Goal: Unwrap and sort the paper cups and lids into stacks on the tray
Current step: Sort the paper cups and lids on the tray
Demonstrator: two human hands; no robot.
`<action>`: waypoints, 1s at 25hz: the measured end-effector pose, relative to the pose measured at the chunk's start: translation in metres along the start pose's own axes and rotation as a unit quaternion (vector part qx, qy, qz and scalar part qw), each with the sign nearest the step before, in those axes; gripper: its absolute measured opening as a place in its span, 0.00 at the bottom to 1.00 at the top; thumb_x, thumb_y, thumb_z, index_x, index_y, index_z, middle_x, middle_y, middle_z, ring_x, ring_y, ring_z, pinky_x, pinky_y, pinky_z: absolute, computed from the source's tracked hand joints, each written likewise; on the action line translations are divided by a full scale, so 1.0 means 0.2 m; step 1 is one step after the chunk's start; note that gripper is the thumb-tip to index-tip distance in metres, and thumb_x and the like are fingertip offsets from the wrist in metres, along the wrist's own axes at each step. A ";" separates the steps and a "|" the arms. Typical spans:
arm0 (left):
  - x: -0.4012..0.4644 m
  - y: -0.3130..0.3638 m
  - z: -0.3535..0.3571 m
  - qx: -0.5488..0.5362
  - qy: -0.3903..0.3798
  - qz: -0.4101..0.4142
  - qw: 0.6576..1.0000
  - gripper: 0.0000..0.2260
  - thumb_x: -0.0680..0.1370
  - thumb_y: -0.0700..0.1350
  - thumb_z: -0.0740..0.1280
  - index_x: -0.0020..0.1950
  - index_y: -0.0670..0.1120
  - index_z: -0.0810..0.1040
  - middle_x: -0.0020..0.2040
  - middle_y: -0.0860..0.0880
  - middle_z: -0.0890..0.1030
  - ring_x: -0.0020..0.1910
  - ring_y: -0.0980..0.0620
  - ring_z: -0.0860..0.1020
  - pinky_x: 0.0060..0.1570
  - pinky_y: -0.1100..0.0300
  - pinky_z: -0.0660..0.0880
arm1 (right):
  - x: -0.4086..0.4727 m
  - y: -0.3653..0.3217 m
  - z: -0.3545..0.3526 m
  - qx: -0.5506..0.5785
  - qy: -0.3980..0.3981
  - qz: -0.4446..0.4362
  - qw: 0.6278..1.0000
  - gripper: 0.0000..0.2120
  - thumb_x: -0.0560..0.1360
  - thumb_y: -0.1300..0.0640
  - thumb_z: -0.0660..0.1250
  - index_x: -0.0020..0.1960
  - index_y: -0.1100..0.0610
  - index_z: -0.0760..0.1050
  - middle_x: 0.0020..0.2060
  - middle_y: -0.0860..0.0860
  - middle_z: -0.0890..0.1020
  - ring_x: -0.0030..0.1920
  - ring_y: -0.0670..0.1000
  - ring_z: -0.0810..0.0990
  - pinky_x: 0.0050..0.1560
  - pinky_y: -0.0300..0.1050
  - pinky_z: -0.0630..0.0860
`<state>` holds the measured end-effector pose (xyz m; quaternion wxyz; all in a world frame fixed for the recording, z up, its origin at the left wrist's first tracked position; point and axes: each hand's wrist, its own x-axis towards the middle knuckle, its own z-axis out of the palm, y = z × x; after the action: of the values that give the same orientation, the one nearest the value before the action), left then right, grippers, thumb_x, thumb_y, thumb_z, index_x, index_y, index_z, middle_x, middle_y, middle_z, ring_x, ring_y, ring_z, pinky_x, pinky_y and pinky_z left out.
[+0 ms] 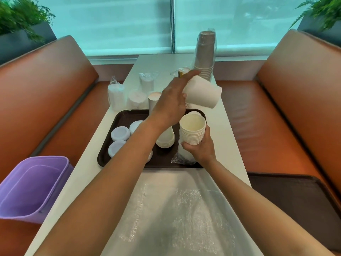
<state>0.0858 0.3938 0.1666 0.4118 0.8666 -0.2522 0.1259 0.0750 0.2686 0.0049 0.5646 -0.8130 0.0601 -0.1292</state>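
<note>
The right hand [200, 147] grips an upright cup stack [192, 129] over the tray [107, 154], fingers wrapped round it; the left hand [170, 103], fingers spread, carries a tilted cup [202, 93] at centre frame. Best to keep the stack steady and plumb; square the loose cup before nesting it, I judge.

Purple bin [31, 189], orange booth seats [46, 93], potted ferns [18, 17]

Soft teal daylight from blinded window [129, 24] ahead; faint shadows; glare on clear plastic sheet [177, 209]; wide-angle edge bending; slight motion blur.
</note>
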 end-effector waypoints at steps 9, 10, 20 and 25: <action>-0.03 -0.12 0.08 0.130 -0.172 -0.138 0.967 0.38 0.69 0.41 0.74 0.73 0.55 0.58 0.66 0.46 0.64 0.61 0.48 0.68 0.59 0.55 0.70 | 0.00 -0.01 0.01 0.000 -0.007 0.034 0.999 0.43 0.56 0.47 0.76 0.66 0.53 0.61 0.56 0.51 0.77 0.52 0.53 0.76 0.47 0.43 0.71; -0.02 -0.13 0.08 0.163 -0.157 -0.125 0.966 0.38 0.68 0.44 0.75 0.72 0.55 0.59 0.66 0.46 0.61 0.62 0.47 0.67 0.61 0.54 0.70 | -0.01 -0.01 0.01 0.000 -0.005 0.035 0.999 0.43 0.56 0.46 0.75 0.66 0.53 0.61 0.56 0.51 0.77 0.53 0.53 0.76 0.47 0.43 0.72; 0.02 -0.26 0.06 0.129 -0.091 -0.087 0.984 0.36 0.69 0.52 0.75 0.71 0.47 0.63 0.64 0.49 0.70 0.59 0.50 0.69 0.54 0.60 0.67 | 0.00 0.01 0.00 -0.008 -0.002 0.015 1.000 0.47 0.59 0.52 0.80 0.71 0.53 0.58 0.61 0.51 0.74 0.58 0.52 0.73 0.55 0.46 0.73; -0.02 -0.50 0.12 -0.175 0.185 -0.287 0.923 0.32 0.70 0.49 0.74 0.68 0.41 0.63 0.64 0.44 0.73 0.60 0.47 0.74 0.52 0.59 0.71 | 0.01 0.03 0.03 -0.020 0.000 0.018 1.000 0.49 0.60 0.51 0.81 0.72 0.53 0.56 0.65 0.52 0.71 0.63 0.54 0.71 0.61 0.54 0.74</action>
<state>0.1362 0.4303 0.0858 0.6145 0.7774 0.0700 0.1146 0.0799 0.2717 -0.0030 0.5501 -0.8232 0.0768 -0.1177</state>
